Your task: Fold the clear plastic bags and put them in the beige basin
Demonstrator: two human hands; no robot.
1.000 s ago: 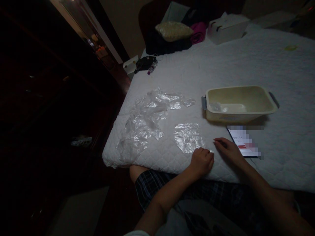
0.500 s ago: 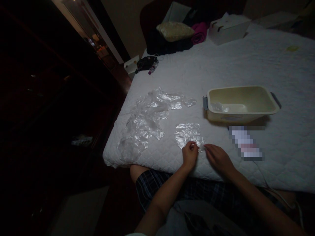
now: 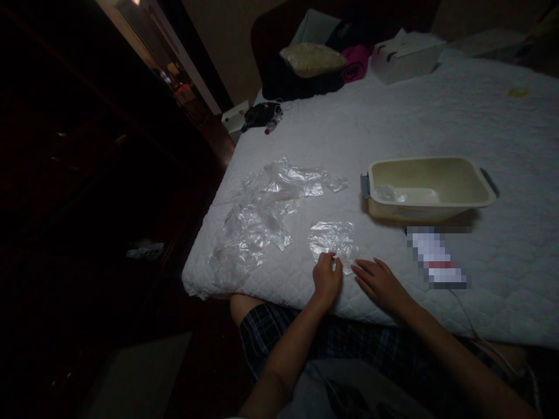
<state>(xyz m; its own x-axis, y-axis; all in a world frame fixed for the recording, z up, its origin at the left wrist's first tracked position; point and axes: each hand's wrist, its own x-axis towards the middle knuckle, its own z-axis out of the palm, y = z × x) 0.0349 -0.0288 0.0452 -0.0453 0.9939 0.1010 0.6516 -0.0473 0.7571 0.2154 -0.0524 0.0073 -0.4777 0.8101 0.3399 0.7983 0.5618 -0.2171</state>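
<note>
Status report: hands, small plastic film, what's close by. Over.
Left hand curled at small clear film, grip unclear; right hand open beside it. Film lying on quilted mattress pad. Larger crumpled film to the left, cream bin beyond, right.

We're in a home, a bedrm by the look of it: a wide white-quilted bed (image 3: 393, 128) takes up much of our view, w/ a pale cushion (image 3: 312, 60), dark fabric (image 3: 299, 89) & a pink roll of cloth (image 3: 356, 64) piled at its far side. Light's low; thru a doorway (image 3: 198, 70) upper L we glimpse another rm (image 3: 177, 75) w/ a warm glow.
</note>
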